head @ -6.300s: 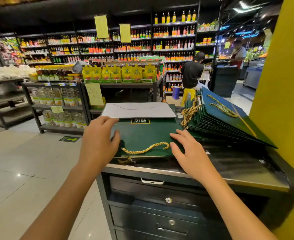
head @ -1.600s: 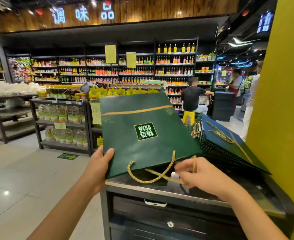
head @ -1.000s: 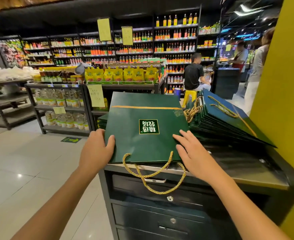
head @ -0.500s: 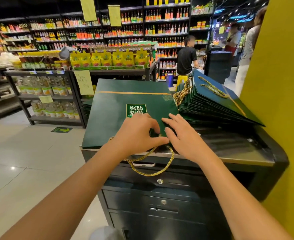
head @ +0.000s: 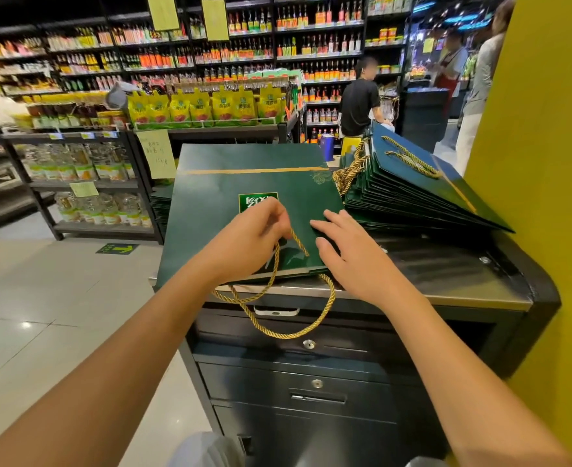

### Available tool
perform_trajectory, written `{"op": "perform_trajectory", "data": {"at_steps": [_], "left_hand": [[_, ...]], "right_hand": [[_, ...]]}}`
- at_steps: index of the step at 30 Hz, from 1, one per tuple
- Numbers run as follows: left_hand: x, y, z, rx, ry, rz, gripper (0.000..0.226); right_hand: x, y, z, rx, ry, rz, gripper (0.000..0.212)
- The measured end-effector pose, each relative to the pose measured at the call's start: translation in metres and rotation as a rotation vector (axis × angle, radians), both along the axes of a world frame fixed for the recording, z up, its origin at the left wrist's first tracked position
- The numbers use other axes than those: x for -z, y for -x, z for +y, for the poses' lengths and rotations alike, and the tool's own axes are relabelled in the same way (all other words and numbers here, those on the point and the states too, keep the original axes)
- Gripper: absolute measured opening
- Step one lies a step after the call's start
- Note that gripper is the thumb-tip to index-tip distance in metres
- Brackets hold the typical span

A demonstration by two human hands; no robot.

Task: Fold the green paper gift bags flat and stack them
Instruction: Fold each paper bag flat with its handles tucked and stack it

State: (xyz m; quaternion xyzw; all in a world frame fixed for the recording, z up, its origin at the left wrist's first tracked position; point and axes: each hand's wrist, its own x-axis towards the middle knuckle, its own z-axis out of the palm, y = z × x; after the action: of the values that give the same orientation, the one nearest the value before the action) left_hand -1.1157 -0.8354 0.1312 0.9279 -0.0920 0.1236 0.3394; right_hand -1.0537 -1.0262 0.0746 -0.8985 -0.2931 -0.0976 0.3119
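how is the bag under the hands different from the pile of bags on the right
The bag lies flat on the counter; the pile slopes up, fanned. The left hand pinches the bag's rope handle and the right hand rests on it; nothing touches the pile. Both are dark green with gold rope handles.

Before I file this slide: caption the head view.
Left hand pinches rope handle of green bag; right hand rests on it.

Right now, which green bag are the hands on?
The flat bag at the front of the counter, under the left hand and right hand; the others lie fanned in a stack to its right.
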Motion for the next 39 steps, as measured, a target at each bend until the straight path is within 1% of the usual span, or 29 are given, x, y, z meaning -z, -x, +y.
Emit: {"op": "perform_trajectory", "data": {"at_steps": [4,7,11,15,18,21,25,31,36,38,39], "left_hand": [[0.000,0.003,0.007,0.043,0.007,-0.024,0.009],[-0.009,0.010,0.029,0.019,0.026,-0.069,0.013],[-0.016,0.026,0.077,-0.070,-0.133,-0.049,0.032],[-0.009,0.040,0.095,-0.026,-0.224,0.048,0.030],[-0.002,0.043,0.097,0.003,-0.287,0.045,0.032],[0.004,0.041,0.098,-0.009,-0.310,0.019,0.027],[0.008,0.043,0.094,-0.035,-0.295,-0.027,0.020],[0.012,0.048,0.092,-0.032,-0.289,-0.029,0.022],[0.018,0.046,0.089,-0.013,-0.302,-0.094,0.011],[0.020,0.043,0.088,-0.003,-0.237,-0.126,0.008],[0.021,0.043,0.087,-0.001,-0.163,-0.130,0.007]], "right_hand": [[0.000,0.000,-0.001,0.001,0.010,0.009,0.047],[0.000,0.000,-0.001,0.000,0.014,0.025,0.048],[0.001,0.000,0.000,-0.002,0.002,0.027,0.047],[0.001,-0.001,0.000,0.003,0.006,0.022,0.047],[0.001,-0.001,0.000,0.006,0.009,0.017,0.048],[0.000,-0.001,0.000,0.002,0.009,0.015,0.048],[0.001,-0.001,0.000,0.004,0.016,0.011,0.048],[0.002,-0.002,0.000,0.008,0.019,-0.003,0.047],[0.001,-0.002,0.000,0.006,0.019,0.006,0.047],[0.001,-0.001,0.000,0.008,0.022,0.003,0.047],[0.001,-0.001,-0.001,0.009,0.025,0.002,0.047]]}}
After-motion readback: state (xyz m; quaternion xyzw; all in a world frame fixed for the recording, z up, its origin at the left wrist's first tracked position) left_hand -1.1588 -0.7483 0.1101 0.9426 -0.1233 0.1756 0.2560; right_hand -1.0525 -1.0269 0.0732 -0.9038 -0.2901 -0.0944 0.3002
